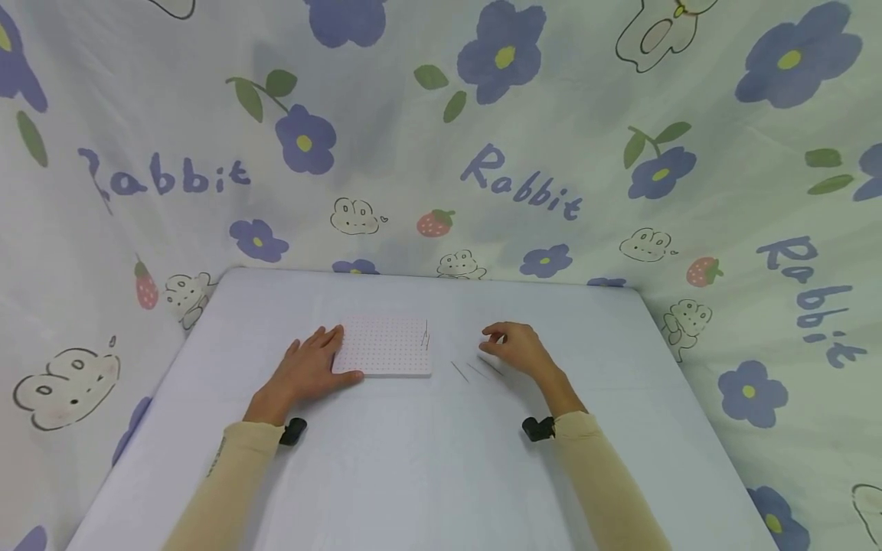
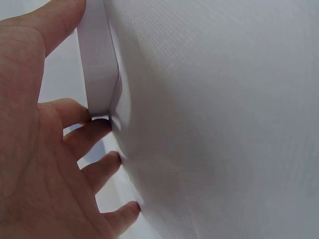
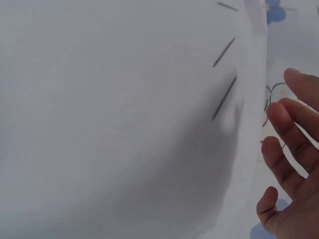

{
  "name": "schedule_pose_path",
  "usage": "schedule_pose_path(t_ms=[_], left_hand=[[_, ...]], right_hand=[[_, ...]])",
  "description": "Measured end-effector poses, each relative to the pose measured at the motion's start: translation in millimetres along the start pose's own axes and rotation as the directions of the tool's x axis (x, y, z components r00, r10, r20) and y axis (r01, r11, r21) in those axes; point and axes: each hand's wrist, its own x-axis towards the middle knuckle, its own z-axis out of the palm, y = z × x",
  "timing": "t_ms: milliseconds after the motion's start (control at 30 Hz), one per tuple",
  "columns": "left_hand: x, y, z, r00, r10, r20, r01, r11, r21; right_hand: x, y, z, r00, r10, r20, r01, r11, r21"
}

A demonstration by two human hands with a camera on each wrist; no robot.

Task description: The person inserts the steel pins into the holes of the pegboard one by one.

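Observation:
A white board with a grid of small holes (image 1: 382,348) lies flat on the table. My left hand (image 1: 306,369) rests at its near left corner, thumb along the front edge and spread fingers at the left side. In the left wrist view the index fingertip is right at the corner of the board's side wall (image 2: 98,64). Several thin dark sticks (image 1: 425,337) show at the board's right end. Right of the board lie three thin, needle-like rods (image 3: 224,98). Above them is my right hand (image 1: 517,348), fingers loosely bent, with nothing visible between them.
The table (image 1: 386,467) has a white cloth cover. Behind it and at both sides hangs a patterned curtain (image 1: 406,138) with flowers and rabbits. A small black camera (image 1: 294,431) sits at the left wrist and another black camera (image 1: 537,428) at the right.

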Motion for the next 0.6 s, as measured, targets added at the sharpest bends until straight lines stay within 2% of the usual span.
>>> schedule_pose_path(t_ms=[300, 600], left_hand=[[-0.2, 1.4, -2.3, 1.000, -0.008, 0.003, 0.008, 1.000, -0.008], [0.5, -2.5, 0.0, 1.000, -0.009, 0.005, 0.009, 1.000, 0.001]], right_hand=[[-11.6, 11.3, 3.2, 0.997, 0.070, 0.036, -0.071, 0.998, 0.001], [-16.6, 14.0, 11.1, 0.994, 0.091, 0.057, -0.093, 0.995, 0.038]])
